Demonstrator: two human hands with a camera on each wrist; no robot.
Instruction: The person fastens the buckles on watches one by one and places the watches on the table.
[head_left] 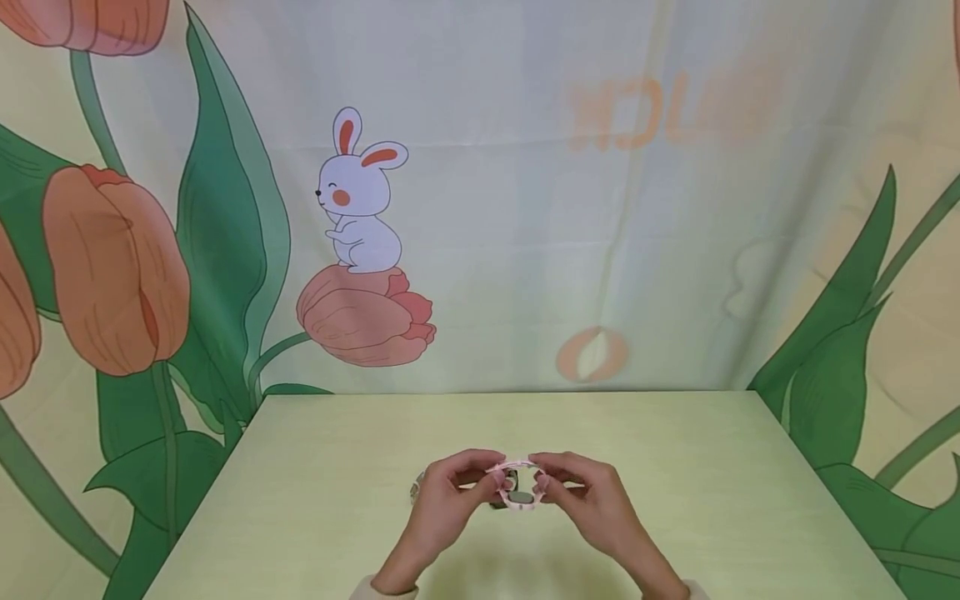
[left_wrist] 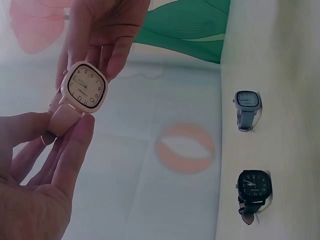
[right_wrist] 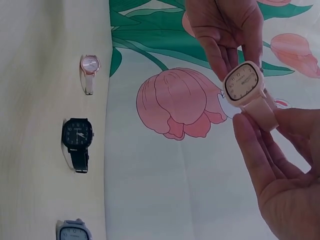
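A pale pink wristwatch [head_left: 521,505] with a rounded-square face is held up between both hands over the table, its strap forming a loop in the head view. My left hand [head_left: 448,500] pinches the strap on one side with thumb and fingers. On the other side, my right hand [head_left: 596,498] pinches the strap too. The left wrist view shows the watch's numbered dial [left_wrist: 86,87] and the thumb and fingers of the left hand [left_wrist: 35,200] on the strap [left_wrist: 65,119]. In the right wrist view, the right hand [right_wrist: 285,187] grips the strap just below the case.
Three more watches stand on the pale table [head_left: 337,442] beyond the hands: a black one [right_wrist: 78,134], a grey-blue one [left_wrist: 247,99] and a small rose-gold one [right_wrist: 90,65]. The hands partly cover them in the head view. A curtain with tulips and a rabbit [head_left: 367,242] hangs behind.
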